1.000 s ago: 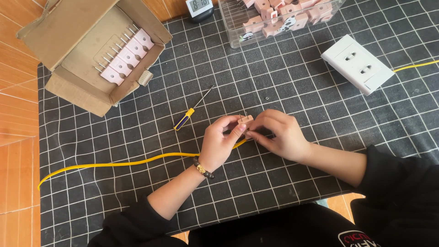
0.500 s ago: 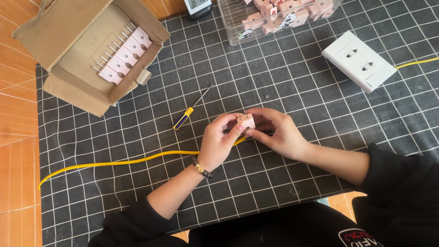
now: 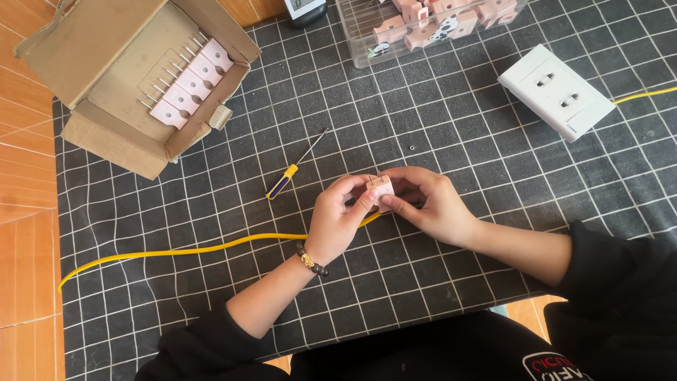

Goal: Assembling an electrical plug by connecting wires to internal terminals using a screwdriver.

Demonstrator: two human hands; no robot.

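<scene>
Pink plug [image 3: 381,190] sits mid-frame, pinched between the left hand [image 3: 337,224] and right hand [image 3: 431,206], both grasping it above the gridded mat [image 3: 451,127]; yellow cable [image 3: 176,250] trails lower left, screwdriver [image 3: 288,178] just beside.

I count one yellow-handled screwdriver [image 3: 283,181], one yellow cable [image 3: 183,250], one white double socket plate [image 3: 557,90] and one cardboard box [image 3: 134,77]. In that box I tally five pink plugs [image 3: 187,81]. One clear tub [image 3: 423,32]; its pink pieces overlap, uncountable.

Even, bright diffuse light; soft short shadows under both hands [image 3: 395,212] and the cardboard box [image 3: 106,134]; sharp focus throughout, no glare.
</scene>
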